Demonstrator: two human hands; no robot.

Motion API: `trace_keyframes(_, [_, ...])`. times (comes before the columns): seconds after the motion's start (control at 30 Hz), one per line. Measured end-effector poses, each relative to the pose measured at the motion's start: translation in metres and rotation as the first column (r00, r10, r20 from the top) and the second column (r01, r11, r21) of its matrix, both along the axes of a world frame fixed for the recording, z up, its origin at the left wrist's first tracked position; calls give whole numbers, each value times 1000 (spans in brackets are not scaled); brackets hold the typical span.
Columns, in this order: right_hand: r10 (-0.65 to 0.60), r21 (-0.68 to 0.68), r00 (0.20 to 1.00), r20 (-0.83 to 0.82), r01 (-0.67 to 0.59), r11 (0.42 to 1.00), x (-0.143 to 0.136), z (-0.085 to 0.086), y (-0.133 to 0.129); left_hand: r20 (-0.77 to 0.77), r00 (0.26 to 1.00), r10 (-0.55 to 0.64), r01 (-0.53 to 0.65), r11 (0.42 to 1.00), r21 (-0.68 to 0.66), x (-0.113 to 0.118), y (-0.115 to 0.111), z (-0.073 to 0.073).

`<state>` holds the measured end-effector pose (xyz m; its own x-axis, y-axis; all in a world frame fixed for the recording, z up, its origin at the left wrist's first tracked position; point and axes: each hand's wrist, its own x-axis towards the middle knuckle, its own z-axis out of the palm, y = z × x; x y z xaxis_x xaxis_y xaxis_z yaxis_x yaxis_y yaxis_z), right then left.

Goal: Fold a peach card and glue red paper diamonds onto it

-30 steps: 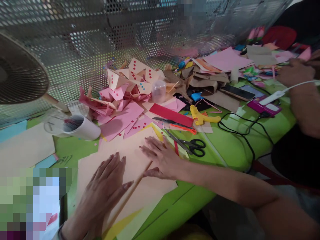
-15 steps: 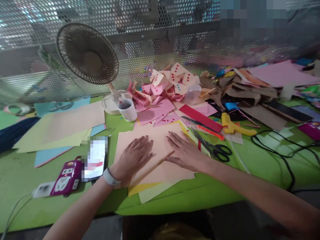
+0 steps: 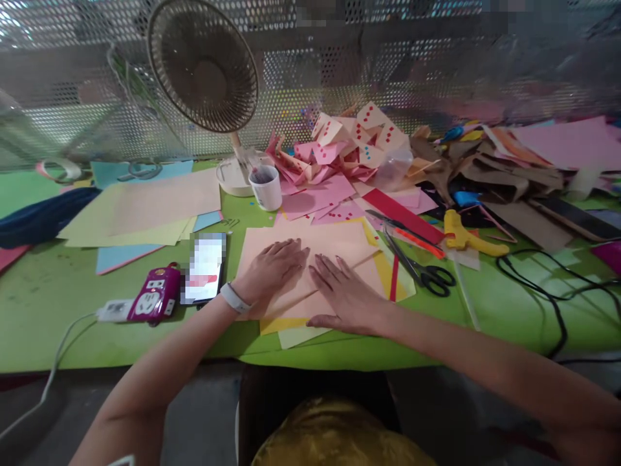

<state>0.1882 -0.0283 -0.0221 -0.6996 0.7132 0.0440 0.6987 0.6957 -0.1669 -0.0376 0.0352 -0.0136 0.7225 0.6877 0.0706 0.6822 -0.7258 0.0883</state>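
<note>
A peach sheet of paper [image 3: 332, 236] lies on the table in front of me, with a diagonal folded edge running across it. My left hand [image 3: 281, 268] rests flat on its left half, fingers stretched toward the middle. Across the folded part, my right hand [image 3: 342, 294] is spread, palm down, thumb out to the left. Both hands press on the paper and grip nothing. Yellow paper [image 3: 281, 325] and pale green paper [image 3: 298, 338] stick out beneath it. Black-handled scissors [image 3: 434, 278] lie just right of the stack.
A fan [image 3: 206, 74] and white cup [image 3: 266, 189] stand behind. Folded dotted papers [image 3: 339, 145] are heaped at the back. To the right lie a yellow glue gun [image 3: 463, 236] and black cables [image 3: 548, 291]; to the left, a phone [image 3: 206, 266] and purple power socket [image 3: 155, 294].
The right half of the sheet is now folded along a diagonal with its edge further up right. My right hand has slid toward me along it. The view has tilted down.
</note>
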Motion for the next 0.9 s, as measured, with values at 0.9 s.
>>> trace_keyframes(0.9, [-204, -83, 979, 21, 205, 975, 40, 0, -4, 39, 999, -28, 26, 999, 39, -3, 4, -9])
